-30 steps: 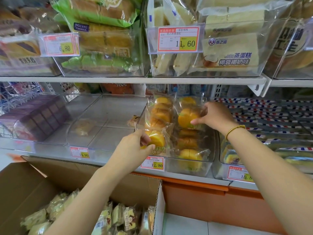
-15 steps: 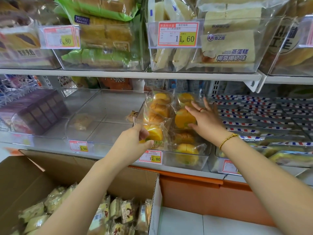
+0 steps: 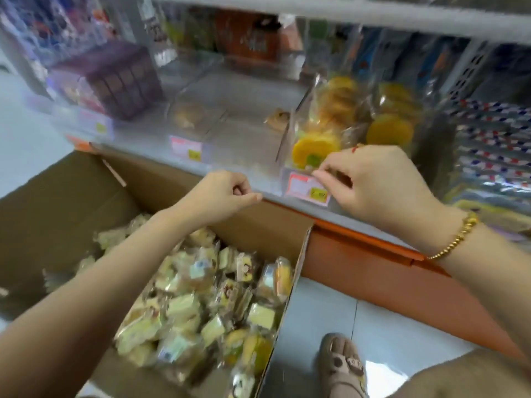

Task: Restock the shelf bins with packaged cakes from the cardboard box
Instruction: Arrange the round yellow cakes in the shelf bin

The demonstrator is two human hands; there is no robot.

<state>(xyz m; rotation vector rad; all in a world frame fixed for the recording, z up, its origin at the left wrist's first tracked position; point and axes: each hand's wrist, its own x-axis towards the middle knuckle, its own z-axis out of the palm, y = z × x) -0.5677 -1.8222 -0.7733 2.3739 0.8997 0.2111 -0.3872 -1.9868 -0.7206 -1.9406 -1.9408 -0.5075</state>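
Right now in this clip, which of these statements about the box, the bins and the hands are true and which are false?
1. The cardboard box holds packaged cakes. True.
2. The left hand grips a cake package. False: its fingers are curled and hold nothing.
3. A gold bead bracelet sits on the wrist of the right hand. True.
4. The clear bin behind the right hand is empty. False: it holds packs of round yellow cakes.
5. The purple package lies to the right of the yellow cakes. False: it lies to their left.
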